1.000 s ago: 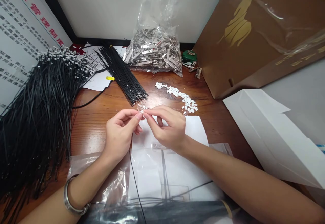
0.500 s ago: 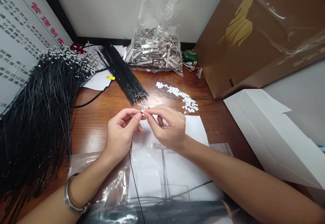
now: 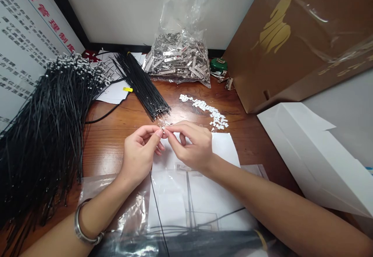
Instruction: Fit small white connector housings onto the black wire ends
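My left hand [image 3: 140, 152] pinches the end of a thin black wire [image 3: 158, 210], whose length hangs out below the palm toward the front of the table. Thumb and forefinger of my right hand [image 3: 194, 144] are closed on a tiny white connector [image 3: 164, 128], fingertip to fingertip with the left. How far the wire end sits in the connector is hidden by the fingers. Just beyond the hands lies a bundle of black wires [image 3: 142, 86] with bare metal ends. Right of it, loose white connectors [image 3: 204, 107] are scattered on the wood.
A large heap of black wires with white tips [image 3: 46, 125] fills the left. At the back stand a clear bag of metal clips [image 3: 180, 58] and a green tape measure [image 3: 218, 65]. A brown box [image 3: 305, 27] and white carton [image 3: 309, 152] flank the right. Plastic-bagged wires [image 3: 186, 245] lie in front.
Both hands stay together in nearly the same pose, fingertips still pinched at the connector. The whole view has shifted very slightly.
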The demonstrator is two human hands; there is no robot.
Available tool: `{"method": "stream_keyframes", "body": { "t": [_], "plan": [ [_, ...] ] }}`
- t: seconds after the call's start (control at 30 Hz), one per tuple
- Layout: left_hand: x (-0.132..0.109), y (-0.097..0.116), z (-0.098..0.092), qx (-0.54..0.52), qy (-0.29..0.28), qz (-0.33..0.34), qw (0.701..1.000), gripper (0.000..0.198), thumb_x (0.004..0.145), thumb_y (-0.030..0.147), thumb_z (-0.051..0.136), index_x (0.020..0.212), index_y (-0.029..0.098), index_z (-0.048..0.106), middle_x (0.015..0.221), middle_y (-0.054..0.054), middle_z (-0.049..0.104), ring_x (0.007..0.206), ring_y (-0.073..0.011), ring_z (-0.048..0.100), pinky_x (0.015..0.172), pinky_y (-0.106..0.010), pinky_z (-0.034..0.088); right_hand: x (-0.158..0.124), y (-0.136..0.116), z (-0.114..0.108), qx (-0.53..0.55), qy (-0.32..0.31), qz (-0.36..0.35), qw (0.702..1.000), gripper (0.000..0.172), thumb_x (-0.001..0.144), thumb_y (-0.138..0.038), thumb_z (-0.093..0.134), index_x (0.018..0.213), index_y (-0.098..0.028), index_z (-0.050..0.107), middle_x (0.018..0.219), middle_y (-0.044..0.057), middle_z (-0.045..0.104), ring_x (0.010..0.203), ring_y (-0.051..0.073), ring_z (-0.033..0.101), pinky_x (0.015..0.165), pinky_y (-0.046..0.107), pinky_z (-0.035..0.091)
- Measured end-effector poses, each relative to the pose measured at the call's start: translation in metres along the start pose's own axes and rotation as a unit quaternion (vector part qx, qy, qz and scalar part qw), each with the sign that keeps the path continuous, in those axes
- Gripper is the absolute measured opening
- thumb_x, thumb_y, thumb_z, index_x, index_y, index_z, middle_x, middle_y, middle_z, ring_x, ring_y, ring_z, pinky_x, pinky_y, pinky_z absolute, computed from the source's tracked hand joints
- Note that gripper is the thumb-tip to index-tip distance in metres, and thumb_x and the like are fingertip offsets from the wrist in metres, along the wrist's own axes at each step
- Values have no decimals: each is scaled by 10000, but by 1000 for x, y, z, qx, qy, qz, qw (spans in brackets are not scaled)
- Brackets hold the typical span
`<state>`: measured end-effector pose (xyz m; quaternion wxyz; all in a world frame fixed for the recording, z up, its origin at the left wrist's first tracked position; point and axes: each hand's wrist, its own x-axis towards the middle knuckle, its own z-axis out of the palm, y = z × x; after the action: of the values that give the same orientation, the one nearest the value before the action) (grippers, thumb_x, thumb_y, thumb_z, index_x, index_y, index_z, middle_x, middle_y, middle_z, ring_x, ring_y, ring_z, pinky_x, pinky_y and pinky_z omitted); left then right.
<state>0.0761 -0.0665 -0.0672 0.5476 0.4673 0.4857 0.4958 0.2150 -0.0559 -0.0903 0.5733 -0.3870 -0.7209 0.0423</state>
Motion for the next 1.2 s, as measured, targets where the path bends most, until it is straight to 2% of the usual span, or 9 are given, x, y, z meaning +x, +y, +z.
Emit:
{"method": "stream_keyframes", "body": {
  "t": [0.33,0.53,0.67,0.83,1.07,1.13,1.2],
  "plan": [
    [0,-1,-1,8,-6,0,1000,137,790,258,691,788,126,657,595,10,632,507,-86,570,470,-167,487,1,0,-2,11,-22,-5,1000,107,800,-68,612,786,-160,666,661,16,705,438,78,487,445,230,430],
    [-1,-1,-1,10,-5,0,1000,132,782,251,694,779,126,653,613,7,639,503,-84,570,459,-166,487,1,2,-4,5,-39,-27,999,141,800,-58,589,798,-175,668,661,11,706,494,97,565,474,224,457],
    [-1,-1,-1,11,-6,0,1000,132,782,251,694,784,125,654,610,7,639,502,-86,571,458,-168,489,2,2,-4,7,-50,-25,998,134,805,-62,590,782,-173,662,662,11,704,474,87,538,458,221,436],
    [0,-1,1,15,-4,11,1000,158,800,289,678,804,133,657,662,-4,654,525,-93,590,465,-177,496,3,2,-4,22,-43,27,998,97,838,-98,603,798,-170,656,655,6,690,449,75,468,452,229,411],
    [1,2,-1,47,-13,28,998,116,757,254,704,768,138,702,680,3,636,491,-72,540,472,-188,470,3,1,-5,53,-53,52,996,79,865,-123,592,861,-171,655,748,24,686,514,80,490,462,227,401],
    [1,1,-2,46,-11,24,999,115,760,257,705,775,143,705,642,11,625,489,-76,536,476,-192,459,2,-1,-6,78,-54,101,990,66,855,-143,600,877,-167,658,753,19,672,486,68,453,453,228,388],
    [1,-1,-3,42,-1,18,999,119,776,273,699,789,154,706,591,25,599,485,-81,532,474,-195,442,1,-4,-6,111,-57,178,976,49,841,-183,611,860,-166,653,706,1,638,455,60,405,442,233,371]
  ]
}}
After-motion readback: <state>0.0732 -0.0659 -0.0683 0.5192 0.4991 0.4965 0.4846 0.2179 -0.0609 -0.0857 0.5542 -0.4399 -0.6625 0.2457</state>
